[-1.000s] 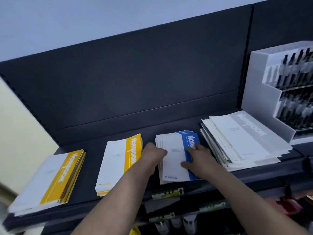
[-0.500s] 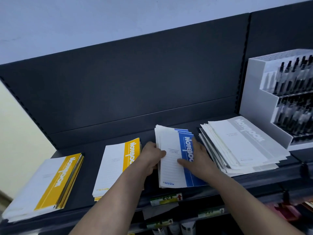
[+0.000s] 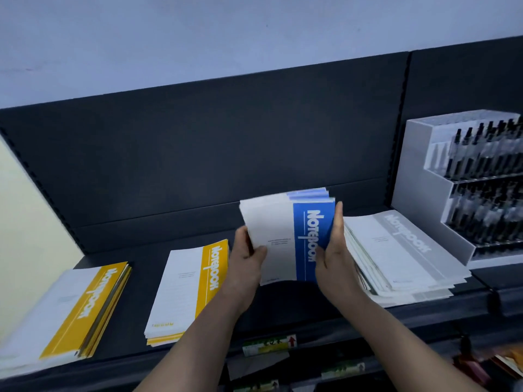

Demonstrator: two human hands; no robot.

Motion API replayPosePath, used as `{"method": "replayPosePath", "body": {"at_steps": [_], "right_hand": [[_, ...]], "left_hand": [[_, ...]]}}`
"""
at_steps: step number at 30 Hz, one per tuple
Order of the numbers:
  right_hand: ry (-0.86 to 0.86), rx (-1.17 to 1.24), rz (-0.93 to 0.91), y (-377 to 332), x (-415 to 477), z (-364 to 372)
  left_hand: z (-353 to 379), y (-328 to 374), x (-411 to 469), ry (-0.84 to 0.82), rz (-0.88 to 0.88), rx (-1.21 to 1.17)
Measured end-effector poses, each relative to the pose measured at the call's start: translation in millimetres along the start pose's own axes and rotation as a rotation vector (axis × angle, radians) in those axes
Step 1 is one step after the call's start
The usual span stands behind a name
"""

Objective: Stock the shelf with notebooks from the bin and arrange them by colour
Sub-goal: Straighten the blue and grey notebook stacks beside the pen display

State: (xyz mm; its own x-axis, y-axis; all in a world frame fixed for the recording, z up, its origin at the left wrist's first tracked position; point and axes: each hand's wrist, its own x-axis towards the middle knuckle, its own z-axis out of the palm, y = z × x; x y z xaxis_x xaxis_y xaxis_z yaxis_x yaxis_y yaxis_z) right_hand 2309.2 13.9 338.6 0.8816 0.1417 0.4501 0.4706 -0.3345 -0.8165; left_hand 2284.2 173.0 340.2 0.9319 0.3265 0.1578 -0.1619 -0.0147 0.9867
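Head camera, looking down at a dark shelf (image 3: 283, 309): a person holds a stack of blue notebooks (image 3: 283, 236) between both hands, its front cover tipped up toward the lens with the word "Notebook" running along the blue band. The left hand (image 3: 244, 267) grips the stack's white left edge, thumb (image 3: 259, 251) pressed on the cover and the other fingers curled out of sight behind it. The right hand (image 3: 335, 258) clasps the blue right edge, its fingers (image 3: 338, 219) straight, pressed together and pointing up along the side, the thumb lying on the front of the band. Whether the stack's lower edge touches the shelf cannot be told. Just beyond the backs of the right fingers, a fanned grey stack (image 3: 404, 250) of notebooks lies flat on the shelf, and past it stands a white pen display (image 3: 418, 171) with rows of dark-capped pens. Just outside the left knuckles lies the nearer yellow stack (image 3: 189, 287), flat and apart from the hand; well beyond that, at the shelf's left end, sits the far yellow stack (image 3: 73, 312). Below both wrists, price labels (image 3: 268, 342) line the shelf's front edge.
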Motion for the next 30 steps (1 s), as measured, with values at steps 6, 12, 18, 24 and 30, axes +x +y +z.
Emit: {"method": "replayPosePath", "body": {"at_steps": [6,12,18,24,30], "right_hand": [[-0.046,0.019,0.040,7,-4,7],[-0.066,-0.080,0.119,7,2,-1],[-0.097,-0.117,0.116,-9,16,-18],[-0.217,-0.285,0.220,-4,26,-12],[-0.372,-0.386,0.348,11,18,2]], "left_hand": [[4,-5,-8,0.007,-0.044,0.079],[4,-2,-3,0.073,-0.051,0.129],[-9,17,2,0.030,-0.104,0.165],[-19,25,7,-0.011,-0.307,0.370],[-18,1,7,0.019,-0.357,0.677]]}}
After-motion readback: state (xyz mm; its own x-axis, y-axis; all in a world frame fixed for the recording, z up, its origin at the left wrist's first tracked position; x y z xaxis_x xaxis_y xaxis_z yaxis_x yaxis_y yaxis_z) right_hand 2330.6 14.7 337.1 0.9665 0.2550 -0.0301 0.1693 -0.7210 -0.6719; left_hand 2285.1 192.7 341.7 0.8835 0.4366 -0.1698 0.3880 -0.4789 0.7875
